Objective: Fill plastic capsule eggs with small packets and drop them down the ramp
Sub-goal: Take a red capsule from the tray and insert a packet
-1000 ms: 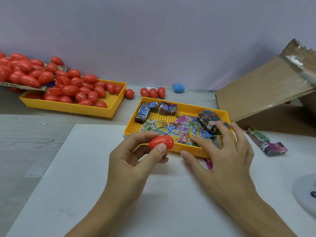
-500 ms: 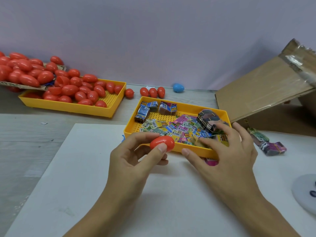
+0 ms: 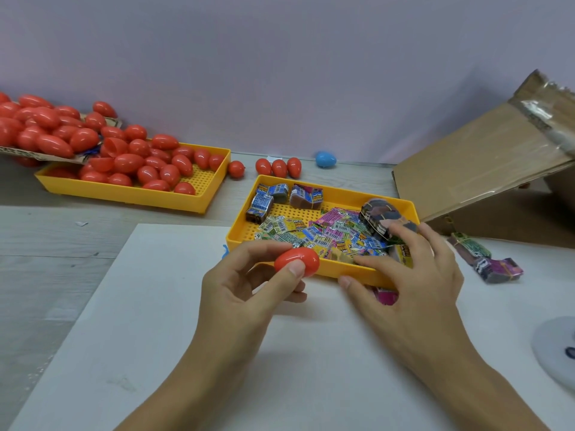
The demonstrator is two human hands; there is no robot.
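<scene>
The cardboard ramp (image 3: 485, 169) sloped up toward the upper right of the frame, its low edge near the right end of the packet tray (image 3: 311, 269). That yellow tray sat at centre frame on the tabletop (image 3: 155, 306), littered with small printed packets (image 3: 336, 231) and a few banded bundles. A second yellow tray (image 3: 199, 197) at the left held a heap of red eggs.

The left hand (image 3: 236, 293) sat just below centre, pinching a red capsule egg (image 3: 297, 262) between thumb and forefinger, held above the tray's near rim. The egg looked closed; its long axis lay roughly level, running left to right across the frame, the narrower end seemingly toward the right, though that was hard to tell.

The right hand (image 3: 413, 275) reached over the tray's near right corner, fingers spread and lightly curved among the loose packets. Whether it had actually caught one could not be told.

The likeliest trouble was the grip on the egg: a smooth, rounded shell held only by two fingertips could squirt out and roll off across the tabletop. Opening it one-handed would probably be awkward, so a half might pop away. The right hand, raking flat slippery packets, might lift several at once or none, or nudge the light tray. A packet not folded small enough might stop the halves from snapping shut, and the egg could split on the ramp.
</scene>
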